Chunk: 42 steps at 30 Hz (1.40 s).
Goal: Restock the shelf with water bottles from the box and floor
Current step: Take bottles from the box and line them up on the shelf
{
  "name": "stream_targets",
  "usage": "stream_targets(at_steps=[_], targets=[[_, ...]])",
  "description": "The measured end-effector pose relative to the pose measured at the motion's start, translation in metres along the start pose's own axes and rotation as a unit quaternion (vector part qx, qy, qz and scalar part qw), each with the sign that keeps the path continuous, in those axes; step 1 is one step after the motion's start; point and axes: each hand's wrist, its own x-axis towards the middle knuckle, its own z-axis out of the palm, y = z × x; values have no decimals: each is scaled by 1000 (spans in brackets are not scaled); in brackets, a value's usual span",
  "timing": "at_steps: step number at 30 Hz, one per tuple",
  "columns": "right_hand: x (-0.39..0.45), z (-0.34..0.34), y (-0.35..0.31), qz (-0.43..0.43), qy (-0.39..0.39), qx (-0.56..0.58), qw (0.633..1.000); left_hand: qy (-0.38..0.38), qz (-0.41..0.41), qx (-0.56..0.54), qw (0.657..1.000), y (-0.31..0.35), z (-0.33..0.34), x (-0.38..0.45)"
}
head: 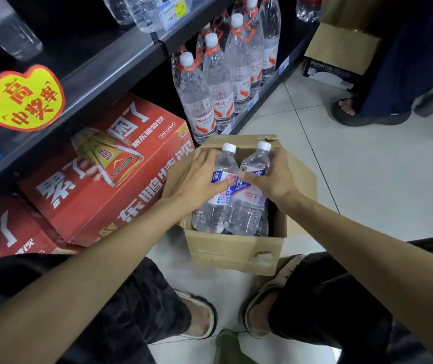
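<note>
A person's left hand (pixel 201 177) and right hand (pixel 270 177) each grip a water bottle (pixel 222 190), the second bottle (pixel 252 190) touching it, caps tilted away, bases inside the open cardboard box (pixel 236 248) on the floor (pixel 367 166). Fingers hide the labels. Red cartons (pixel 99 179) crowd the box's left; bare tile lies right.
</note>
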Motion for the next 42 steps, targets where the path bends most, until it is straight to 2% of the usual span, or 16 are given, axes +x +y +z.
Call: stream_targets(at_steps=[6, 11, 14, 19, 24, 34, 39, 42], targets=[[-25, -4, -11, -111, -6, -10, 994, 42, -31, -183, 982, -1, -7, -15], [-48, 0, -29, -217, -39, -76, 973, 117, -41, -268, 955, -1, -24, -35], [-56, -4, -47, -267, -32, -108, 957, 144, -24, -284, 948, 1, -39, -44], [-65, -8, -92, -319, -49, -111, 940, 198, -2, -274, 941, 11, -83, -52], [-77, -9, -154, -377, -32, -126, 917, 271, 26, -216, 938, 13, -151, -59], [-96, 18, -285, -463, -69, -122, 876, 399, 74, -219, 887, 3, -274, -89], [-92, 47, -330, -492, -74, -109, 861, 451, 70, -178, 872, -10, -317, -99], [-86, 67, -348, -508, -94, -121, 847, 455, 54, -152, 876, -25, -334, -103]])
